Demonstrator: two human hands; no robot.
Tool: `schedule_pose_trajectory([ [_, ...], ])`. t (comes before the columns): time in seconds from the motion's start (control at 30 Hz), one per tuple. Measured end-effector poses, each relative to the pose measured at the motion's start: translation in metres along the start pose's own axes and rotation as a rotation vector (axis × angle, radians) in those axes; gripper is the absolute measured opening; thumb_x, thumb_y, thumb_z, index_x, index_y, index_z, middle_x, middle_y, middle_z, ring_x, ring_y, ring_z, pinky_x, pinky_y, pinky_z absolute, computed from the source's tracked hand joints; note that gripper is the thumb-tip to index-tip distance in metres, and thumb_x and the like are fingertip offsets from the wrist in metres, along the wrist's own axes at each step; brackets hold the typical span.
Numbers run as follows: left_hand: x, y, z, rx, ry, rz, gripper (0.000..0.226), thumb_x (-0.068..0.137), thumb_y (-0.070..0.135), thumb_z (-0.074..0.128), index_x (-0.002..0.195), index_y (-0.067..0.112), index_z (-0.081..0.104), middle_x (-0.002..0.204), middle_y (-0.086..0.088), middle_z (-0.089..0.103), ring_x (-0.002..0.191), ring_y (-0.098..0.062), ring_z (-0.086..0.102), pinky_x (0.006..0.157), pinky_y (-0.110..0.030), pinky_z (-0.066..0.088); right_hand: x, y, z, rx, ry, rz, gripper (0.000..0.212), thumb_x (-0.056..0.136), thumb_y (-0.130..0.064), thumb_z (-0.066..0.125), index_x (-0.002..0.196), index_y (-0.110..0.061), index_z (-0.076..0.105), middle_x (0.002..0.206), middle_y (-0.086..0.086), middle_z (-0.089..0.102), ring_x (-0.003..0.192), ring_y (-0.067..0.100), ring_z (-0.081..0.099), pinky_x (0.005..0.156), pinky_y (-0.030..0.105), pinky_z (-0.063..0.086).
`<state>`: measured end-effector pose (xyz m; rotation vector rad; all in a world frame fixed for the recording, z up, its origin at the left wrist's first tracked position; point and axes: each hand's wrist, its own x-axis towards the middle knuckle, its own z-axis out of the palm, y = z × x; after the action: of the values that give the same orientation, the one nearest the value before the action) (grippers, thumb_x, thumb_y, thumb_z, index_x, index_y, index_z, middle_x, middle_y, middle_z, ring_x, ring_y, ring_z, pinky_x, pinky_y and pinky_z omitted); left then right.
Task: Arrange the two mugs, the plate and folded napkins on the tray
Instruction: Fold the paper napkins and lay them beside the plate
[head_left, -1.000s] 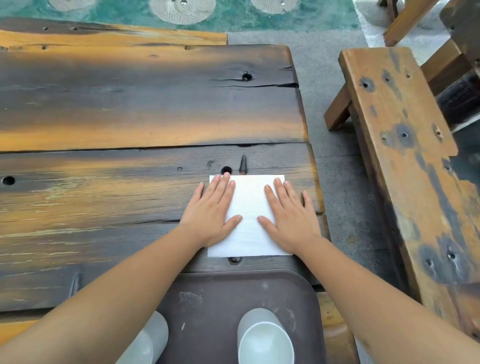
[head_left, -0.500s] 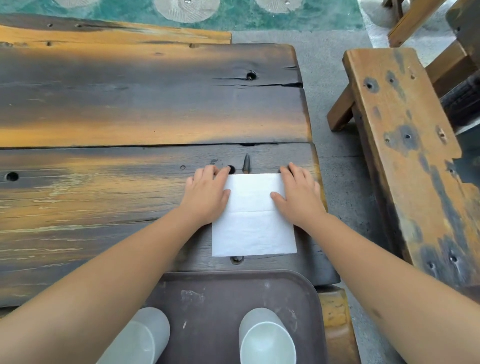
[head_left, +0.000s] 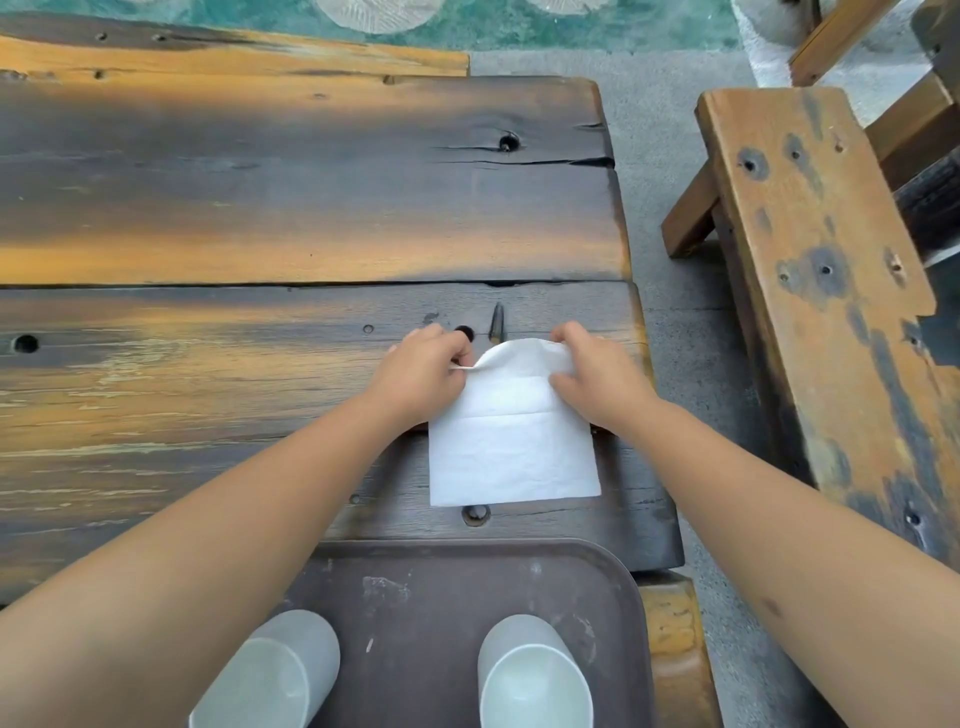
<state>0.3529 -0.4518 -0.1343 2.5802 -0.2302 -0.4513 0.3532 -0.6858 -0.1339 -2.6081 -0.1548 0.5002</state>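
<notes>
A white napkin (head_left: 511, 447) lies on the dark wooden table (head_left: 260, 208), just beyond the brown tray (head_left: 441, 597). My left hand (head_left: 421, 374) pinches its far left corner and my right hand (head_left: 597, 376) pinches its far right corner; the far edge is lifted and curls toward me. Two pale grey mugs stand on the tray near me, one at the left (head_left: 275, 675), partly behind my left forearm, and one at the right (head_left: 532, 675). No plate is in view.
A worn wooden bench (head_left: 831, 291) runs along the right side, across a strip of grey floor (head_left: 670, 260). The table's right edge lies close to the napkin. Holes and a metal pin (head_left: 497, 322) mark the tabletop beyond the napkin.
Both hands slid from flat on the napkin to its far corners, gripped them, and raised the far edge off the table.
</notes>
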Motion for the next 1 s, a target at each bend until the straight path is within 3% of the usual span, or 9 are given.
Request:
schedule_pose_trajectory([
  [0.07,-0.003,0.0,-0.003,-0.067,0.007,0.007,0.012,0.086,0.011,0.055,0.091,0.022,0.055,0.092,0.002,0.058,0.095,-0.026,0.055,0.084,-0.043,0.047,-0.003,0.0,-0.002,0.012,-0.015,0.003,0.041,0.088,-0.019,0.059,0.127,-0.02,0.051,0.113,0.01,0.065,0.104,0.032,0.058,0.081,0.04,0.048],
  [0.2,-0.014,0.004,-0.009,-0.119,-0.057,0.004,0.037,0.086,0.008,0.057,0.121,0.021,0.054,0.093,0.002,0.06,0.092,-0.023,0.057,0.077,-0.032,0.043,-0.012,0.003,-0.005,0.065,0.032,-0.054,0.019,0.088,-0.017,0.062,0.106,-0.011,0.068,0.102,0.008,0.07,0.1,0.027,0.058,0.072,0.03,0.037],
  [0.27,-0.019,0.007,-0.011,-0.062,-0.088,0.03,0.044,0.085,0.008,0.058,0.127,0.02,0.057,0.099,-0.001,0.061,0.1,-0.025,0.057,0.083,-0.033,0.043,-0.021,0.005,-0.007,0.137,0.052,-0.063,0.014,0.087,-0.016,0.064,0.099,-0.012,0.069,0.094,0.003,0.069,0.091,0.022,0.056,0.067,0.028,0.03],
  [0.4,-0.032,0.01,-0.011,0.091,-0.088,0.069,0.032,0.086,0.022,0.063,0.118,0.021,0.064,0.109,-0.001,0.055,0.112,-0.024,0.046,0.097,-0.04,0.036,-0.041,0.005,-0.008,0.107,0.084,-0.109,0.011,0.087,-0.017,0.066,0.096,-0.014,0.07,0.081,-0.003,0.064,0.081,0.02,0.051,0.067,0.031,0.035],
  [0.53,-0.053,0.011,-0.01,0.171,-0.065,0.147,0.024,0.085,0.027,0.06,0.109,0.025,0.061,0.104,0.011,0.047,0.11,-0.019,0.043,0.092,-0.038,0.032,-0.063,0.003,-0.005,0.061,0.07,-0.226,0.005,0.086,-0.01,0.065,0.09,-0.011,0.069,0.092,0.004,0.07,0.092,0.028,0.059,0.081,0.039,0.044],
  [0.63,-0.068,0.005,-0.009,0.226,-0.107,0.22,0.019,0.086,0.029,0.061,0.105,0.025,0.062,0.114,0.009,0.054,0.112,-0.017,0.045,0.087,-0.035,0.028,-0.08,0.002,0.001,0.018,0.034,-0.284,0.006,0.084,-0.009,0.065,0.088,-0.014,0.067,0.099,0.0,0.069,0.099,0.027,0.058,0.088,0.044,0.045],
  [0.77,-0.083,-0.004,-0.007,0.289,-0.154,0.297,0.028,0.085,0.051,0.059,0.104,0.031,0.061,0.126,0.011,0.05,0.119,-0.015,0.042,0.09,-0.035,0.027,-0.097,0.003,0.012,-0.064,-0.001,-0.3,0.014,0.081,-0.01,0.065,0.093,-0.014,0.07,0.117,0.0,0.066,0.113,0.028,0.053,0.094,0.044,0.043],
  [0.87,-0.088,-0.006,-0.004,0.316,-0.162,0.299,0.043,0.083,0.065,0.044,0.106,0.035,0.062,0.128,0.011,0.048,0.12,-0.014,0.038,0.09,-0.035,0.023,-0.103,0.007,0.016,-0.175,-0.068,-0.312,0.021,0.085,-0.022,0.063,0.105,-0.018,0.068,0.135,0.001,0.055,0.125,0.028,0.045,0.099,0.042,0.038],
  [1.0,-0.091,-0.007,0.003,0.324,-0.158,0.276,0.038,0.087,0.061,0.044,0.106,0.034,0.063,0.127,0.011,0.05,0.121,-0.015,0.036,0.092,-0.036,0.022,-0.109,0.016,0.018,-0.36,-0.129,-0.41,0.042,0.087,-0.055,0.055,0.113,-0.023,0.063,0.144,-0.001,0.047,0.129,0.024,0.041,0.101,0.04,0.034],
])
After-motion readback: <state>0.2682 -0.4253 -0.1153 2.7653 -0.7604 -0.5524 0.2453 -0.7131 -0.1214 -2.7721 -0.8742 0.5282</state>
